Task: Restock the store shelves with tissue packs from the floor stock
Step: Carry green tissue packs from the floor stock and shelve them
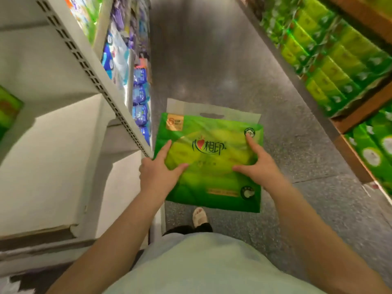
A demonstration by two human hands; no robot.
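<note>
Green tissue pack (210, 160): held mid-aisle above the floor (233, 71), just right of the white shelf (63, 98). Left hand (158, 169) and right hand (257, 163) clasp its sides, fingers apparently spread.

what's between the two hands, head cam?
The green tissue pack; left hand and right hand hold its two sides, head view.

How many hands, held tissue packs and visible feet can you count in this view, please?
Hands: 2, the left hand and the right hand, both on the pack
Held green tissue pack: 1
Feet: 1, a light slipper below the pack
Total: 4
</note>
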